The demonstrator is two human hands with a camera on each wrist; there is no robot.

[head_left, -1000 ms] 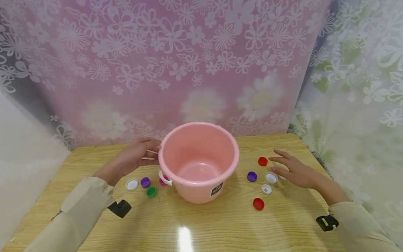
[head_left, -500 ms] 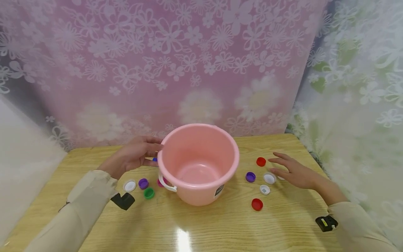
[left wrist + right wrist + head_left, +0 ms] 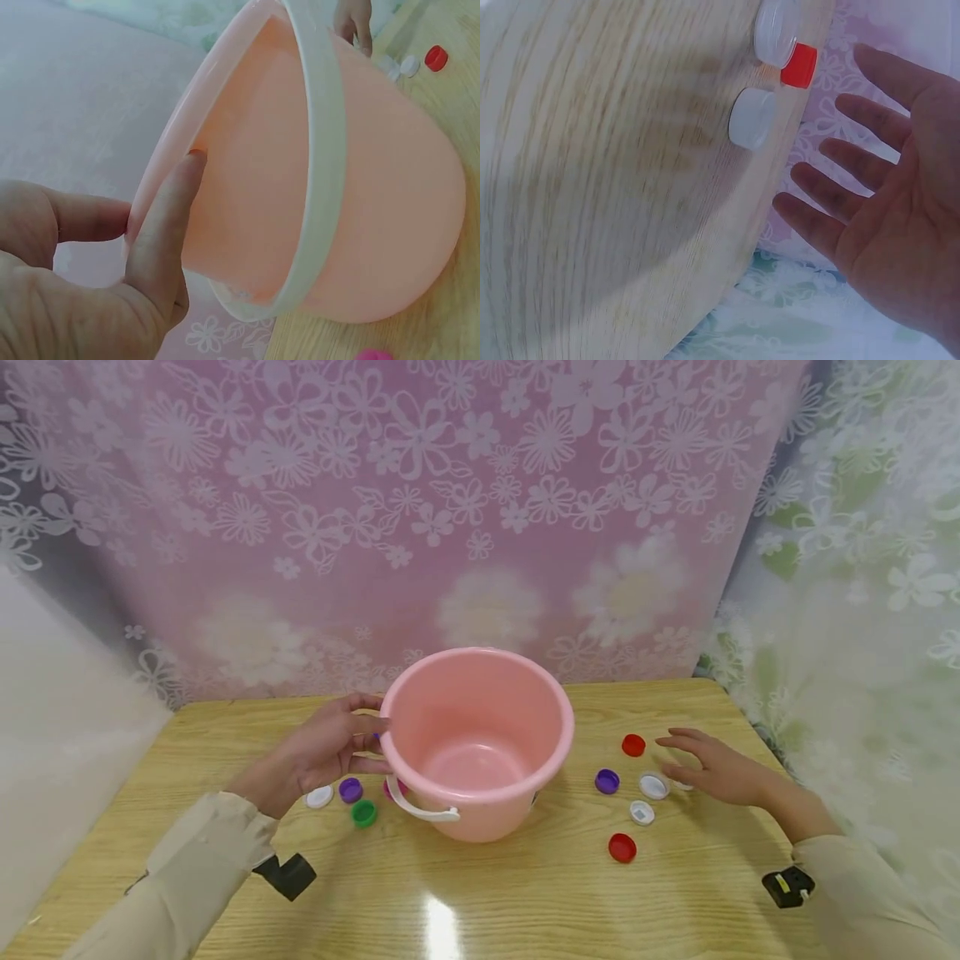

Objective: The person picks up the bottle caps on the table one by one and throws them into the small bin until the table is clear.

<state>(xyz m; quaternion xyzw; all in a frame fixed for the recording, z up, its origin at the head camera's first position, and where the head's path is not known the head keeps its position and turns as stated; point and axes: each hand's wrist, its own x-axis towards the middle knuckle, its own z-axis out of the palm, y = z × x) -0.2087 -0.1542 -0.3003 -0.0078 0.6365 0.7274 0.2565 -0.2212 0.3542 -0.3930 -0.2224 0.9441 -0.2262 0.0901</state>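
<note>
A pink plastic bucket (image 3: 483, 818) stands upright in the middle of the wooden table, nothing inside it. Its white handle (image 3: 324, 135) hangs down on the left front side. My left hand (image 3: 326, 747) pinches the bucket's left rim; in the left wrist view the thumb lies under the rim's edge and a finger touches its other side. To the right of the bucket, my right hand (image 3: 723, 771) hovers with its fingers spread and holds nothing. Nearest to it are a white bottle cap (image 3: 752, 118) and a red bottle cap (image 3: 633, 745).
Right of the bucket lie a purple cap (image 3: 607, 781), white caps (image 3: 654, 786) and another red cap (image 3: 622, 848). On the left are a white cap (image 3: 319, 797), a purple cap (image 3: 350, 790), a green cap (image 3: 363, 813) and a pink cap (image 3: 396, 789). A flowered curtain (image 3: 480, 527) hangs behind.
The bucket has turned in place: its dark label has gone round to the right, almost out of sight, and the handle now reaches further across the front. My right hand has hardly moved.
</note>
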